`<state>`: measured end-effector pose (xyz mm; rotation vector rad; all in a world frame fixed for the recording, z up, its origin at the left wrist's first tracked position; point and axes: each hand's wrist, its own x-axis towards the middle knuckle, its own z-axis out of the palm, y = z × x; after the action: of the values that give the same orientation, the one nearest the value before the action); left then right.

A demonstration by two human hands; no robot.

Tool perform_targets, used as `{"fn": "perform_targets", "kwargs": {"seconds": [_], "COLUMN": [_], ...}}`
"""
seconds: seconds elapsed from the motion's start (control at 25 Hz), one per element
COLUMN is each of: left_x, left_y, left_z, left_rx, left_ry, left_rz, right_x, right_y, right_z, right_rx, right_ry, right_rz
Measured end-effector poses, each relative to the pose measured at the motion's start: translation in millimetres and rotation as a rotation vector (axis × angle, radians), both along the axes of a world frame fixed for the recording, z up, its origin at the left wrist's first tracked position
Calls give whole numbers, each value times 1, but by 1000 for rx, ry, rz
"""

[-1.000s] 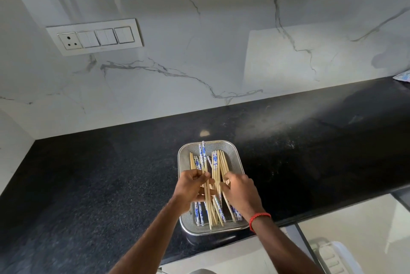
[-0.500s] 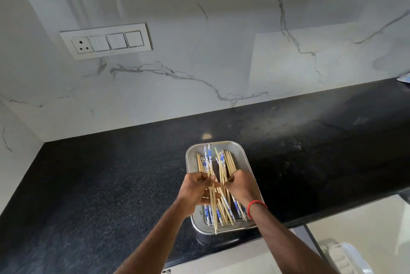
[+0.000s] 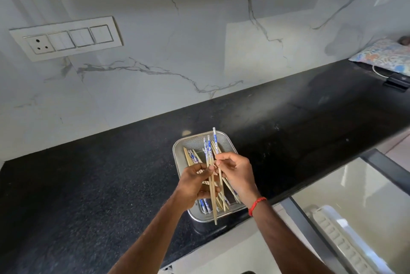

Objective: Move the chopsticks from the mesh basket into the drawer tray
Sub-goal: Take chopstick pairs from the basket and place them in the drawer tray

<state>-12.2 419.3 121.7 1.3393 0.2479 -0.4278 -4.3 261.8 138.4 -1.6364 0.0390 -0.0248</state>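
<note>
A steel mesh basket sits at the front edge of the black counter. Several wooden chopsticks with blue-and-white patterned ends lie in it or rise out of it. My left hand is shut on a small bundle of chopsticks, lifted above the basket. My right hand pinches one chopstick beside that bundle. More chopsticks stay lying in the basket, partly hidden under my hands. At the lower right a white tray shows inside an open drawer.
A switch plate with a socket is on the marble wall at left. A patterned cloth and a small dark object lie at the counter's far right. The black counter stretches left.
Both hands have risen from the basket, lifting a few chopsticks up out of the pile. The camera view has shifted, bringing the drawer at lower right into sight.
</note>
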Motion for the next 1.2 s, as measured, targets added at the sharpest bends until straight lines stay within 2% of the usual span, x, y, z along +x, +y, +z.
{"fn": "perform_targets", "kwargs": {"seconds": [0.24, 0.44, 0.52, 0.68, 0.88, 1.04, 1.2], "left_x": [-2, 0, -1, -4, -6, -10, -17], "left_y": [-20, -40, -48, -67, -96, -129, -172], "left_z": [-1, 14, 22, 30, 33, 32, 27], "left_rx": [12, 77, 51, 26, 52, 73, 86], "left_ry": [-49, -253, -276, -268, -266, -271, -252], "left_rz": [-26, -24, -12, -33, -71, -140, -181], "right_x": [-8, -8, -3, -6, -11, -14, -28], "right_y": [-9, -23, -33, -56, -95, -138, -184], "right_z": [8, 20, 28, 40, 46, 43, 29], "right_rx": [-63, -135, -135, 64, 130, 84, 78], "right_ry": [-20, -62, -3, 91, 141, 174, 170], "right_rz": [-160, -253, -229, -115, 27, 109, 99]}}
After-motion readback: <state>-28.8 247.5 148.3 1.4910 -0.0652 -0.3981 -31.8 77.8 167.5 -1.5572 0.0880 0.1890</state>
